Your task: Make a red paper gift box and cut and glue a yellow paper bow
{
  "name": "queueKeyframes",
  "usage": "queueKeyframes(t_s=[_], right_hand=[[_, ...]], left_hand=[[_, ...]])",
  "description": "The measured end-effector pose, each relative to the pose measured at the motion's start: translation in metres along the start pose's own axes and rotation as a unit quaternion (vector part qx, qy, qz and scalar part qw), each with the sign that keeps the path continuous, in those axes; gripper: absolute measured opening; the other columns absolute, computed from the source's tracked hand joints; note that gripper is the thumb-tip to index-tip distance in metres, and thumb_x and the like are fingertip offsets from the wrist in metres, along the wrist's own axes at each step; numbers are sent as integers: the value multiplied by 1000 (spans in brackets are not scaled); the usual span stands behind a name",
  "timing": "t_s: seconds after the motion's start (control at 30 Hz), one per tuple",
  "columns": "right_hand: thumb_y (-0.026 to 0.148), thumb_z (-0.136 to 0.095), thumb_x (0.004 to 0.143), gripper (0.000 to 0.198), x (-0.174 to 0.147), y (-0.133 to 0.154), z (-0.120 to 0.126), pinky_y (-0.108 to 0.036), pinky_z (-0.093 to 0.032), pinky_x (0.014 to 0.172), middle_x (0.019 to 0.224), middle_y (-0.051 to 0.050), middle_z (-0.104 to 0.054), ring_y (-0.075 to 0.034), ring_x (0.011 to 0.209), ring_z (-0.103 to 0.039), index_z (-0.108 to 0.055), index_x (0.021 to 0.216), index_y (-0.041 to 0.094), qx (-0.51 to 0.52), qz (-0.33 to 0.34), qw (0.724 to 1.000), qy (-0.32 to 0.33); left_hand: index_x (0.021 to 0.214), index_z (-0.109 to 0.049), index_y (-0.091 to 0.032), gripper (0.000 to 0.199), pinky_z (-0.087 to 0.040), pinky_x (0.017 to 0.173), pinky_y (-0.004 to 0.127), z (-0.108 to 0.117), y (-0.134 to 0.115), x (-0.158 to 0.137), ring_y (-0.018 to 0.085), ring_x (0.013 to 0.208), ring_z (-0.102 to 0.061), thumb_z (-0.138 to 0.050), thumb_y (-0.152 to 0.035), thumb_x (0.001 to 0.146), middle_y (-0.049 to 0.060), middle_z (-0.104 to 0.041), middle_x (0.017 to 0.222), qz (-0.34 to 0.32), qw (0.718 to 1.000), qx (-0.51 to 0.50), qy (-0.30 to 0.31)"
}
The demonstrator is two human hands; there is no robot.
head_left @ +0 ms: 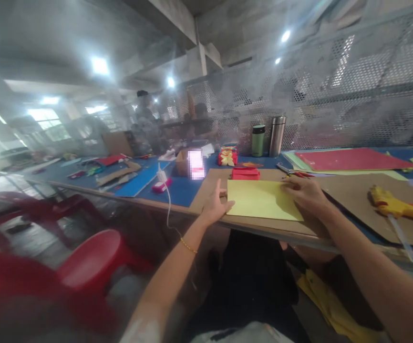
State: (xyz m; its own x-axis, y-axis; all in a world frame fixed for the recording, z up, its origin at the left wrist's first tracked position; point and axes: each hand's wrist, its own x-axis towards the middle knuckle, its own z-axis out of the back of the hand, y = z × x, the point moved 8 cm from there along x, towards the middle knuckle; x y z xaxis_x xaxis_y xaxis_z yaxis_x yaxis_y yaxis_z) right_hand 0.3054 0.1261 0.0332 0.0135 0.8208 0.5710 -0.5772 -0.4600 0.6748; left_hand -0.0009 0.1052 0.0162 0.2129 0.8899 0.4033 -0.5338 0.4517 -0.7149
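Note:
A yellow sheet (262,199), paper or thin felt, lies on brown cardboard (206,190) at the table's front edge. My left hand (214,205) is at the sheet's left edge, fingers apart and thumb touching its lower left side; it is open. At the right end, my right hand (304,194) has its fingers pinched together over the upper right part of the sheet, and its shadow falls there. Just beyond the sheet sits a small red folded stack (245,173). Red-handled pliers or scissors (297,173) lie behind my right hand.
A yellow glue gun (401,207) rests at the right. Red and pale sheets (353,159) lie behind it. A green flask (258,140) and a steel flask (277,136) stand at the back. Left are a power strip (161,185) with a white cable and a red stool (95,257).

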Motion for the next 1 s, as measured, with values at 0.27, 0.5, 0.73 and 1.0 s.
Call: queueKeyframes(t_s=[0.27,0.5,0.73,1.0], right_hand=[[28,-60,78,27,0,6,3,-30,-53,60,78,-4,-76,-20,65,-67,-77,96,17,-68,12,998,-6],[20,-66,72,34,4,4,3,-43,-57,83,94,-13,-76,-29,86,-70,-77,104,16,-136,52,989,-37],[30,-56,95,22,-38,58,7,-44,-55,96,102,-11,-77,-27,100,-71,-77,95,22,-92,150,984,26],[37,-63,94,24,-82,75,10,-39,-57,90,113,-11,-76,-26,102,-72,-78,105,22,-106,155,974,126]], left_hand=[[160,-31,-18,86,-54,106,48,-3,2,15,28,122,-66,-72,-26,85,19,-62,140,37,999,7,25],[141,-61,-17,57,-43,116,53,-2,-26,4,36,134,-57,-68,-36,88,17,-54,150,-25,978,203,36],[133,-67,-18,47,-39,118,55,-6,-52,-11,34,137,-53,-63,-46,95,16,-55,149,-130,966,213,70],[133,-67,-20,49,-45,113,51,-13,-61,-31,30,127,-59,-69,-45,91,15,-62,137,-164,953,173,186]])
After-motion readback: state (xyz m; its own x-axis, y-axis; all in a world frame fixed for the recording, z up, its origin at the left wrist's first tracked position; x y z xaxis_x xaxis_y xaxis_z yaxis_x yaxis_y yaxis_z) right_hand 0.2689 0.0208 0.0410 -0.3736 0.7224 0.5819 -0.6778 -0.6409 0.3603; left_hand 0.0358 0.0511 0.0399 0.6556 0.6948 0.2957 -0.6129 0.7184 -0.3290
